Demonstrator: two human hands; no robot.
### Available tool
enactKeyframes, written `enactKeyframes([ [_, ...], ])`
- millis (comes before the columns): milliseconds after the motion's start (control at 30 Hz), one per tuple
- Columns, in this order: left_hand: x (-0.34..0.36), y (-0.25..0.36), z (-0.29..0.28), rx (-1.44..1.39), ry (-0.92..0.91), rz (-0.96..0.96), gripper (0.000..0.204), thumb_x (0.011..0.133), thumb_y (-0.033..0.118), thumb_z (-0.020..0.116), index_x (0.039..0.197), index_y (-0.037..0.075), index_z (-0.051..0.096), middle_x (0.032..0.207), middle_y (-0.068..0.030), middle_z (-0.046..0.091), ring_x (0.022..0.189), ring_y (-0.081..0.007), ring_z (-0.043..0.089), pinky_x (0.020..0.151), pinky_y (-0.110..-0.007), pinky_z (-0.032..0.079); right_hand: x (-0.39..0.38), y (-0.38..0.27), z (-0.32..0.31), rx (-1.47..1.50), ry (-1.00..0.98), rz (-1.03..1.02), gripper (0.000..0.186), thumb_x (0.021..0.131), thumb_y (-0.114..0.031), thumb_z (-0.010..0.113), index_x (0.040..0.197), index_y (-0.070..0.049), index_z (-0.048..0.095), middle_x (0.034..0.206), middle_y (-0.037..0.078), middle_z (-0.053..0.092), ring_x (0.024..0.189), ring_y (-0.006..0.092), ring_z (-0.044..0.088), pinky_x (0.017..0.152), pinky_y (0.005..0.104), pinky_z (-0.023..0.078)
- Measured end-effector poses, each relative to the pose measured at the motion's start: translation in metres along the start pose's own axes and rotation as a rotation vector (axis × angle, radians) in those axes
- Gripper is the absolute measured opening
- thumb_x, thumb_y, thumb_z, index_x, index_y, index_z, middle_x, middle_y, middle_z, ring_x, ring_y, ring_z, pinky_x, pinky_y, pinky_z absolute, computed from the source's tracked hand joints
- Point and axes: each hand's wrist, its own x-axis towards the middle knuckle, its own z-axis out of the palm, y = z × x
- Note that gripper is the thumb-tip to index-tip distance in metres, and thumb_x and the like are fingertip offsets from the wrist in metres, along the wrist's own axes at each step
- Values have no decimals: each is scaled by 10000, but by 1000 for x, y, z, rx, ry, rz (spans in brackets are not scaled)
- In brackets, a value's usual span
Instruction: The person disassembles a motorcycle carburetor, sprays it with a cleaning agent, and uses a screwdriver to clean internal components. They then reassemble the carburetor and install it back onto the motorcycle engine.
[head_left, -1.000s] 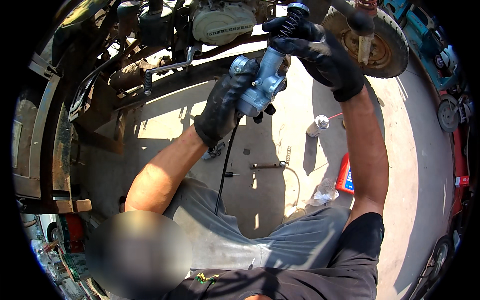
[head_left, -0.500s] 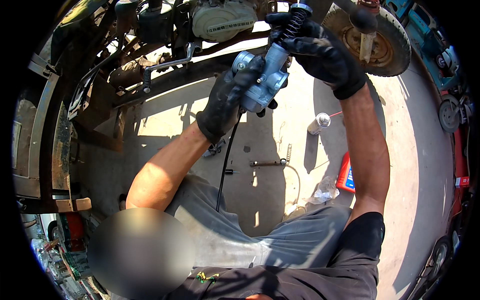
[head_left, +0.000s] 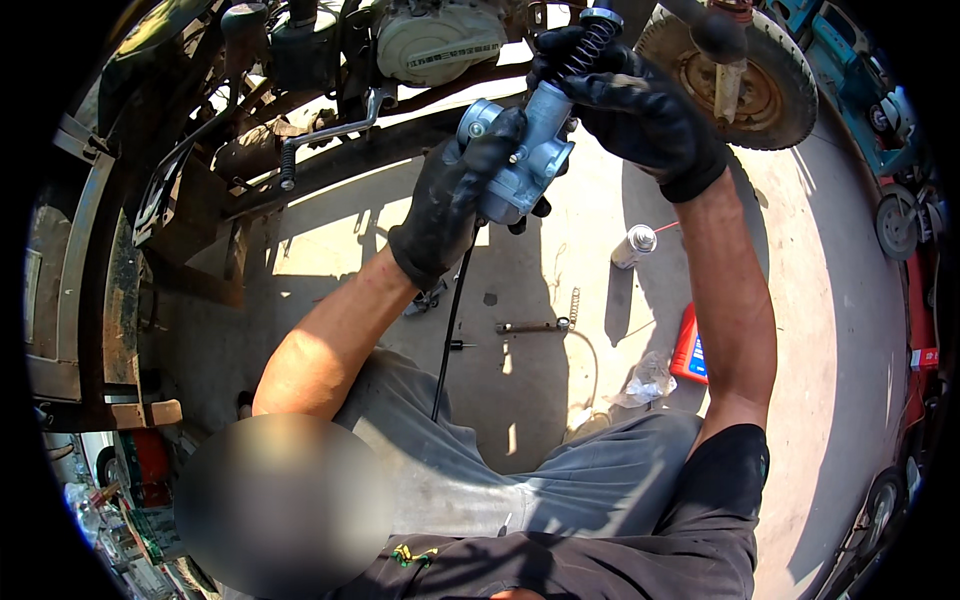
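A silver-grey metal carburetor (head_left: 545, 165) is held up in front of the engine. My left hand (head_left: 450, 195), in a black glove, wraps round its body with the thumb on the near side. At the mouth of its upright barrel, my black-gloved right hand (head_left: 650, 120) pinches the lower part of a coil spring (head_left: 592, 50). That spring rises to a round metal cap (head_left: 603, 18) at the top of the view. What sits below the spring is hidden by my right fingers. A black hose (head_left: 455, 315) hangs from under the carburetor toward my lap.
Beyond my hands are the engine (head_left: 440, 45), a kick lever (head_left: 330, 132) and a wheel (head_left: 735, 85). On the ground lie a spray can (head_left: 634, 247) with a red straw, a socket tool (head_left: 530, 327), a small spring (head_left: 575, 305), a red bottle (head_left: 688, 345) and a clear plastic bag (head_left: 650, 380).
Both hands keep the same grips, with the spring still at the top of the carburetor barrel. The whole view has shifted very slightly.
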Motion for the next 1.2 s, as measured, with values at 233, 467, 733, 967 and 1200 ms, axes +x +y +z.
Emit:
enactKeyframes([
  [233,2,-15,5,123,112,140,456,1016,474,626,1179,49,643,972,-60,693,834,-135,719,713,-296,615,-7,-6,-7,-153,2,20,448,1021,-169,664,1441,-55,559,1326,87,655,1240,187,615,1089,303,473],
  [467,3,9,14,-216,67,-147,472,991,495,656,1167,56,645,962,-72,693,835,-144,730,683,-306,638,-16,-10,-9,-21,85,79,458,1032,-192,654,1448,-35,548,1308,93,657,1225,199,621,1085,318,474],
  [733,-1,-16,2,-32,12,-21,498,1042,471,569,1325,65,626,1064,-103,695,856,-172,733,725,-306,603,-14,-9,-14,-342,76,34,416,1025,-220,675,1395,-44,605,1289,83,668,1202,203,636,1050,330,501],
  [967,-2,-24,-1,28,-84,83,472,1105,377,413,1499,149,538,1161,-126,664,923,-210,723,807,-353,592,-15,-15,-3,-400,178,20,381,1010,-213,700,1348,-43,650,1232,74,688,1180,194,645,1028,329,509],
  [1200,2,-10,3,-262,-5,-222,511,1032,439,594,1410,95,589,1145,-64,664,898,-143,697,805,-299,591,-12,-17,9,-464,213,5,389,990,-222,729,1338,-56,674,1208,64,704,1146,169,640,1004,322,498],
])
